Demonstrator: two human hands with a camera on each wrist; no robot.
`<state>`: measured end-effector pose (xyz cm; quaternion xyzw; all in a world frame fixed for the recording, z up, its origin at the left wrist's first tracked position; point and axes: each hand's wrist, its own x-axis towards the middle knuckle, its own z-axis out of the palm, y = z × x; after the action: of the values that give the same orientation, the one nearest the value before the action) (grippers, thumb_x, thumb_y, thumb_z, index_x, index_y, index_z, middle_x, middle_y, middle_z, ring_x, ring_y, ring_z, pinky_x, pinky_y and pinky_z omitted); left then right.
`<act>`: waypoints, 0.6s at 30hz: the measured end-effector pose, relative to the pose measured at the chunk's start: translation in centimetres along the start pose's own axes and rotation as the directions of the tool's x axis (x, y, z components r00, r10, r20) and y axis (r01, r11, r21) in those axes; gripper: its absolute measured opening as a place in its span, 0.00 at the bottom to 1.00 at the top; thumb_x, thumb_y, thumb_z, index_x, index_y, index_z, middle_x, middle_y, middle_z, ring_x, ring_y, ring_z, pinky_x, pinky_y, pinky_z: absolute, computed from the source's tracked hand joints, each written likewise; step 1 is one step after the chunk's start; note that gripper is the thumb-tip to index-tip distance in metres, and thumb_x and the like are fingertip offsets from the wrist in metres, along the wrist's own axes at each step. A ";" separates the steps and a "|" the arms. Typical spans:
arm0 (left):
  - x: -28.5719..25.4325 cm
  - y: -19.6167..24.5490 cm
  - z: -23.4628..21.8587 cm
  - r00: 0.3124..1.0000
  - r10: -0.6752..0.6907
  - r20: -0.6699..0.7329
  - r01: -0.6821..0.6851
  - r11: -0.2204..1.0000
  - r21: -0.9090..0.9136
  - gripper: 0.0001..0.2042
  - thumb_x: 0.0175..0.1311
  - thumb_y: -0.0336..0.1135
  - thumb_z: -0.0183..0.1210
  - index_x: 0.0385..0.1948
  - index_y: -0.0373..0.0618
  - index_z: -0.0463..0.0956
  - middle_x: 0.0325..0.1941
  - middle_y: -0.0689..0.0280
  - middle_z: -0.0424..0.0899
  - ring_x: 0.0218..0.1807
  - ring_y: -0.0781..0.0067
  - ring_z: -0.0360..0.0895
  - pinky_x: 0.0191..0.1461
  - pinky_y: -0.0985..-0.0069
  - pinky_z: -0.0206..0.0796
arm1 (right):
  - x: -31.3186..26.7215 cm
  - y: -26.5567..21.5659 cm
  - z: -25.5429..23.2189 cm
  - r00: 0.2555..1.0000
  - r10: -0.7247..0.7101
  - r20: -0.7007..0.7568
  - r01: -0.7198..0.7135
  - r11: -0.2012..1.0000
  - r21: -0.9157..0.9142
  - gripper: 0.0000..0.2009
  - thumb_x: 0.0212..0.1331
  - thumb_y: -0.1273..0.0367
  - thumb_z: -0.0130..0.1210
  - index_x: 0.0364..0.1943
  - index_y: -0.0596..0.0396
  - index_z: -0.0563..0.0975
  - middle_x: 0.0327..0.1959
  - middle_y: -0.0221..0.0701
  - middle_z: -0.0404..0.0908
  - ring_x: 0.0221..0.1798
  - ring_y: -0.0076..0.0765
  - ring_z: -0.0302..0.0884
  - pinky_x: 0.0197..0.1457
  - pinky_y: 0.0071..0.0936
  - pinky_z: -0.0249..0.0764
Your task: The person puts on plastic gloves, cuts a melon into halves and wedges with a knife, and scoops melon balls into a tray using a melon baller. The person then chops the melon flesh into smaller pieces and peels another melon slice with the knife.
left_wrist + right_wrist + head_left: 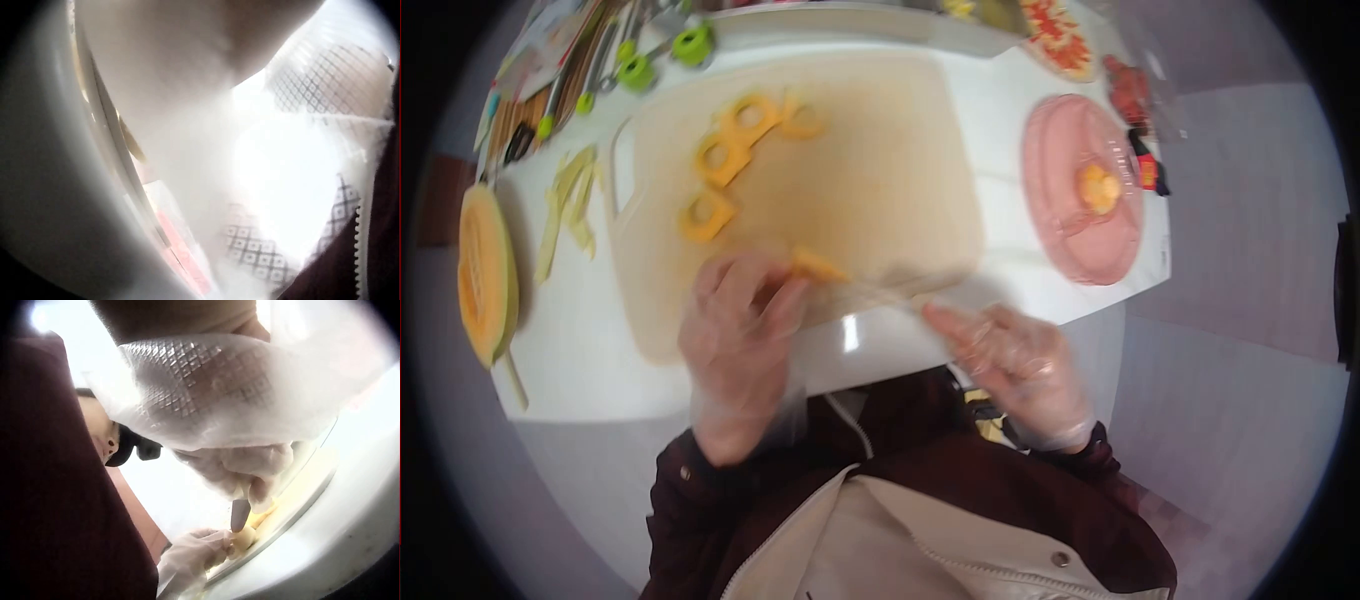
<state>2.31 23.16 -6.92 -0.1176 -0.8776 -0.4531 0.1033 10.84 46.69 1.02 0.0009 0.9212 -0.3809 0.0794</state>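
Note:
My left hand [743, 315], in a clear plastic glove, holds an orange melon piece [818, 266] over the near part of the cutting board [890, 150]. The right hand [1015, 365], gloved too, grips a small knife [887, 292] whose blade points at that piece. In the right wrist view the knife blade [240, 514] comes down right at the melon by the left fingertips. Several melon pieces [722, 160] with round holes lie on the board's left half. Glare and the glove fill the left wrist view, so the held melon is hidden there.
A cut melon [485, 275] and pale rind strips [563, 215] lie left. Green-handled tools [637, 72] are at the back left. On the right, a pink plate [1050, 215] bears a flower-shaped orange piece [1098, 188]. A metal container [870, 30] stands behind the board.

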 end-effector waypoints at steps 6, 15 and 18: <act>0.4 0.1 -0.3 0.997 -0.059 0.053 0.062 0.996 -0.057 0.07 0.55 0.25 0.71 0.32 0.41 0.82 0.39 0.59 0.85 0.40 0.63 0.83 0.43 0.70 0.73 | 0.0 -0.2 -0.8 0.997 0.005 0.078 -0.011 0.997 0.076 0.29 0.60 0.81 0.64 0.67 0.42 0.80 0.29 0.27 0.75 0.30 0.27 0.76 0.36 0.27 0.76; 0.6 -0.1 -0.2 0.992 -0.122 0.033 0.124 0.988 -0.089 0.07 0.51 0.22 0.72 0.30 0.41 0.84 0.36 0.59 0.87 0.47 0.59 0.84 0.46 0.67 0.75 | 0.3 -0.9 -1.8 0.985 -0.057 0.164 0.076 0.991 -0.114 0.40 0.49 0.82 0.61 0.74 0.43 0.73 0.26 0.26 0.77 0.28 0.32 0.77 0.34 0.31 0.78; 0.6 -0.2 -0.2 0.993 -0.115 0.026 0.117 0.989 -0.090 0.07 0.51 0.22 0.72 0.30 0.41 0.84 0.36 0.59 0.87 0.46 0.60 0.84 0.46 0.67 0.75 | 0.4 -1.0 -2.0 0.981 -0.010 0.195 0.022 0.998 -0.060 0.40 0.51 0.81 0.60 0.74 0.42 0.72 0.26 0.26 0.77 0.28 0.32 0.76 0.34 0.32 0.78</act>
<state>1.67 22.97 -6.79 -0.0757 -0.8624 -0.4966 0.0620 10.12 47.39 3.09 -0.0463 0.9204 -0.3509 0.1659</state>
